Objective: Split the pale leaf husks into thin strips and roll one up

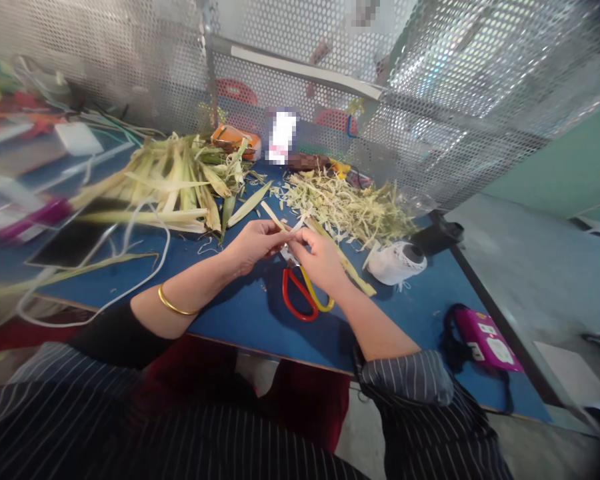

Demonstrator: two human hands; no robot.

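My left hand [255, 248] and my right hand [321, 259] meet above the middle of the blue table, fingertips pinched together. Between them is a pale strip of corn husk [272, 215], its end sticking up past the left fingers. Just below the hands lie scissors [286, 292] with one red and one yellow handle loop; the hands partly hide the blades. A longer husk strip [353, 270] slants across the table by the right hand. Beyond the left hand is a heap of dried husks [173, 177], and beyond the right a pile of husk scraps [350, 208].
A white thread spool [394, 263] lies at right beside a black cylindrical object [437, 235]. A purple pack [487, 340] sits near the right edge. At left are a white cable [166, 248] and a dark flat panel [73, 237]. A perforated metal screen [290, 73] stands behind.
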